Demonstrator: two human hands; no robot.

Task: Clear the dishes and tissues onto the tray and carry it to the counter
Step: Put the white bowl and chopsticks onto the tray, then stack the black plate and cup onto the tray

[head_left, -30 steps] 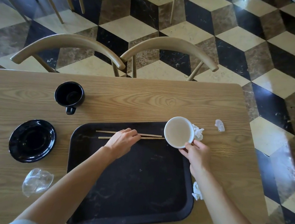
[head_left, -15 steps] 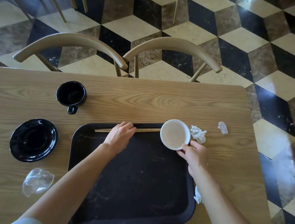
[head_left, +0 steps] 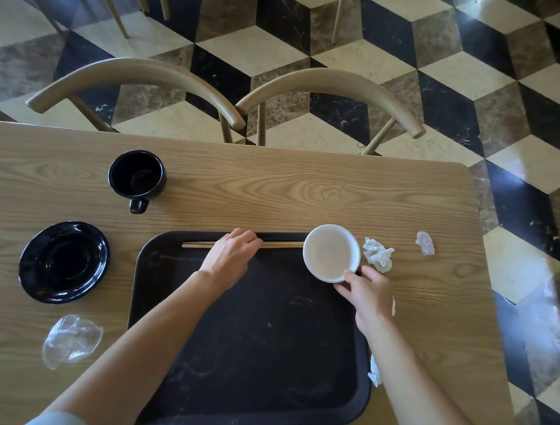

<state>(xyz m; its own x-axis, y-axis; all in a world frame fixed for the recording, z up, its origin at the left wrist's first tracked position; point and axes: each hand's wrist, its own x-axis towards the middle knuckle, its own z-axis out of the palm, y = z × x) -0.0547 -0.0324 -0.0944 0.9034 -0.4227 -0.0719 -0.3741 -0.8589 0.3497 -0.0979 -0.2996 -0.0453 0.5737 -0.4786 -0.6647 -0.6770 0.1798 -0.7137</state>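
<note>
Shows left hand [head_left: 230, 259] curled over chopsticks [head_left: 282, 245] at far edge of tray [head_left: 258, 363]; right hand [head_left: 367, 296] pinching bowl [head_left: 331, 252] by near rim, tissue [head_left: 378, 255] just right of it.

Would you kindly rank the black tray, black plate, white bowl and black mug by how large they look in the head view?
1. black tray
2. black plate
3. white bowl and black mug: they look about alike, so I leave them unranked.

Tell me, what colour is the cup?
The cup is black, clearest in the head view.
</note>
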